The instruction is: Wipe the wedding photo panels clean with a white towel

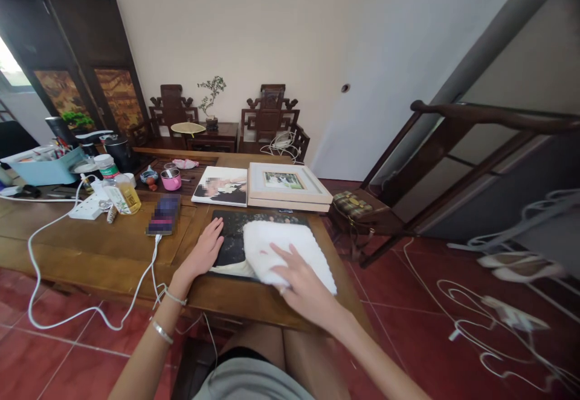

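A dark picture panel [230, 240] with a pale patch along its lower edge lies flat on the wooden table, close to my body. A white fluffy cloth [312, 254] covers most of its right part and hangs past its right side. My right hand [296, 274] lies on top of the cloth, palm down, with its fingers spread and pressing on it. At the panel's left edge rests my left hand [208, 248], flat, its fingers stretched out over the border and holding nothing.
Beyond the panel are a photo print [221, 186] and a light framed photo [290, 185]. Leftward lie a phone [164, 214] on a white cable, a pink cup [171, 179], a bottle [120, 188] and a power strip [88, 205]. A wooden chair [435, 146] holding a bag [352, 205] stands right.
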{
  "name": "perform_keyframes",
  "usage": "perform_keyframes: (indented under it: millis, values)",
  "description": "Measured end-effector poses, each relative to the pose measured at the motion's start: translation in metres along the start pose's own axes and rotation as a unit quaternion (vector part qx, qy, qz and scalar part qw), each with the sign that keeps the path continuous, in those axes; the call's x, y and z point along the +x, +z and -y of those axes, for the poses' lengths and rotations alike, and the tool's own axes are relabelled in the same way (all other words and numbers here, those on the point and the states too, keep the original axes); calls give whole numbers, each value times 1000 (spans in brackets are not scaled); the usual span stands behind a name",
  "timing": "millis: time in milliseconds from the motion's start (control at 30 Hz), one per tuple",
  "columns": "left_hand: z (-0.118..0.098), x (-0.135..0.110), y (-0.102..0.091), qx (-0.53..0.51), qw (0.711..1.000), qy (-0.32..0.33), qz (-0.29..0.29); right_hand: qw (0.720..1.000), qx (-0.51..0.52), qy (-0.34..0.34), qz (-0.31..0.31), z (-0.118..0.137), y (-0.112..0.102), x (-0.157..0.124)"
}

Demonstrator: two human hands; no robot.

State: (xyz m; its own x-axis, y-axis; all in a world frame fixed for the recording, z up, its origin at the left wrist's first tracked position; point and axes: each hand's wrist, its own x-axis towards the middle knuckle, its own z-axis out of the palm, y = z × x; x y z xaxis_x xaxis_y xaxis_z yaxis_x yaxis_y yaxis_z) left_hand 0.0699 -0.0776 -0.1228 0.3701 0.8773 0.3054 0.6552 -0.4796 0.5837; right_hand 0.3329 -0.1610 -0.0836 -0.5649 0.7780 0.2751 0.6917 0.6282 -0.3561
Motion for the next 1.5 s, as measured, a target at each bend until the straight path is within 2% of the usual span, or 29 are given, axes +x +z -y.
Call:
perform_keyframes:
  millis: [100, 200, 400, 533, 633, 800, 900, 967, 1067, 1200, 1267, 1367, 1500]
  values:
    - [-2, 0, -1, -3, 1000, -13, 8, 999, 27, -26, 22, 21, -3, -21]
    - [-2, 0, -1, -6, 1000, -12, 9, 998, 34, -30, 33, 17, -6, -16]
    - [0, -1, -1, -5, 1000, -4, 12, 1000, -9, -5, 4, -28, -1, 45]
    - [2, 0, -1, -4, 1000, 3, 5, 999, -19, 21, -22, -37, 4, 75]
    - [2, 1, -1, -8, 1000, 1, 4, 999, -20, 18, -19, -25, 7, 68]
    - [0, 5, -4, -18, 1000, 9, 3, 1000, 10, -17, 19, 16, 3, 17]
    - [-2, 6, -3, -12, 1000, 0, -13, 998, 31, -45, 43, 27, -5, -7]
    - [-2, 6, 1, -2, 1000, -9, -29, 997, 37, -39, 49, 18, -11, -15]
    - [-3, 5, 4, 5, 999, -9, -41, 999, 32, 7, 13, -16, -16, -15]
    - [-6, 4, 3, 8, 999, -16, -30, 996, 10, 66, -63, -72, -15, -1]
    - [-10, 4, 1, 10, 999, -30, -20, 992, -9, 92, -81, -88, -13, 10]
    - [-15, 3, -2, 9, 999, -31, -9, 991, -25, 98, -82, -88, -8, 25]
    - [-16, 3, -3, 13, 1000, -14, 11, 995, -27, 72, -57, -51, 0, 33]
